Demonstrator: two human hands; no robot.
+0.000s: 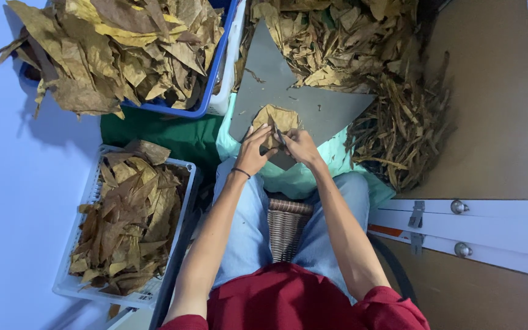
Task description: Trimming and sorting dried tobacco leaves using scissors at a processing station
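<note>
A woven stool seat (286,225) is seen between the knees, and just beyond it both hands are brought close together over the near point of a grey board (313,107). A single dry brown leaf (278,119) lies on that board; its near edge is pinched by the left hand (253,153) and the right hand (301,146), fingers curled around it. Little free room is left at the board's edges: a heap of leaf scraps (331,43) presses on its far side and a pile of stripped stems (401,131) on its right. A white crate (80,287) of leaves sits to the left and a blue crate (212,79), heaped, farther off, so two crates are counted. A pale floor is seen on the left and brown panelling on the right.
</note>
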